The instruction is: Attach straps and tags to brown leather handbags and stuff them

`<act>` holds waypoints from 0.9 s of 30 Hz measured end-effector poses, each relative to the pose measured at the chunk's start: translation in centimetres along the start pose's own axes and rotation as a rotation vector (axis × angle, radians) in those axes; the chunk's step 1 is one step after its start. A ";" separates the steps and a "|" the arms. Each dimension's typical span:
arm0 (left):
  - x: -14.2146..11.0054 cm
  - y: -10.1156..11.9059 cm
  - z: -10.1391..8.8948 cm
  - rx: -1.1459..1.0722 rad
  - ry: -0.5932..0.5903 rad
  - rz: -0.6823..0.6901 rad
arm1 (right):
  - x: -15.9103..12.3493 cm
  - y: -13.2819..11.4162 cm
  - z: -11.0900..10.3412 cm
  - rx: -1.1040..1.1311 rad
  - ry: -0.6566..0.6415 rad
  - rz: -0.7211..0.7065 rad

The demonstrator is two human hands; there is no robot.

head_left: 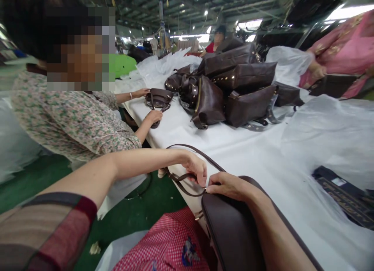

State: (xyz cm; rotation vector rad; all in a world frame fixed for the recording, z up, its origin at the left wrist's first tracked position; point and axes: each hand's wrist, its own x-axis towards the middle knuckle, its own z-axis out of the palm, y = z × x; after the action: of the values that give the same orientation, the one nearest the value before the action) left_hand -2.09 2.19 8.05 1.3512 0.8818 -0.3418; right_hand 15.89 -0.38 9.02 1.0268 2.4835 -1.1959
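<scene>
A dark brown leather handbag [230,228] lies at the table's near edge, close against my body. My left hand [196,167] has its fingers curled on the bag's thin shoulder strap [182,177], which loops out over the edge. Right beside it, my right hand [228,184] pinches the strap where it meets a small metal ring at the bag's top corner. The fingertips of both hands almost touch. More strap curves away behind my hands across the white cloth. My right forearm covers part of the bag.
A heap of dark brown leather bags [239,84] fills the table's far middle. To the left, a co-worker in a floral shirt [76,119] handles a small brown bag [159,98]. Clear plastic [330,138] and dark printed fabric [344,193] lie right. A person in pink [344,45] stands across.
</scene>
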 end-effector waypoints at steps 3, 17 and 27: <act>0.1 1.1 0.8 0.253 0.092 0.082 | -0.1 0.4 0.0 0.013 0.024 -0.013; 0.0 -3.2 3.5 1.659 0.979 0.861 | -0.8 1.8 -0.6 0.084 0.091 0.027; -0.5 -3.1 2.8 1.096 1.138 0.684 | -0.2 2.9 0.0 0.444 0.201 -0.169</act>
State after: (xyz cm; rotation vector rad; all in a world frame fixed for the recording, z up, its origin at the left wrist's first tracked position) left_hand -3.51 -1.25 6.17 2.8709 1.0719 0.6827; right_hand 17.93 0.80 7.37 1.0984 2.5552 -1.8417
